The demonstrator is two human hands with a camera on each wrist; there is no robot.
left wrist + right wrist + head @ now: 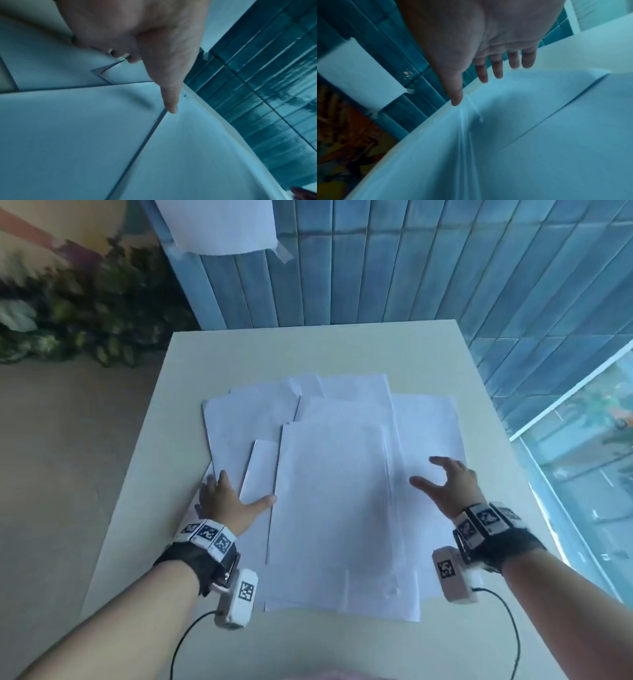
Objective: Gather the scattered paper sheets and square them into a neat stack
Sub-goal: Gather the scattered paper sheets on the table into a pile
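Several white paper sheets lie fanned and overlapping in the middle of the white table. My left hand lies flat on the leftmost sheets, fingers spread. Its thumb reaches right and touches the left edge of the top sheet. My right hand hovers just above the right-hand sheets, fingers spread and slightly bent, holding nothing. In the right wrist view its shadow falls on the paper under the right hand.
A blue tiled wall stands behind and right of the table, with a paper sheet taped to it. Leafy plants stand at the left. A glass pane lies past the table's right edge. Bare table shows beyond the papers.
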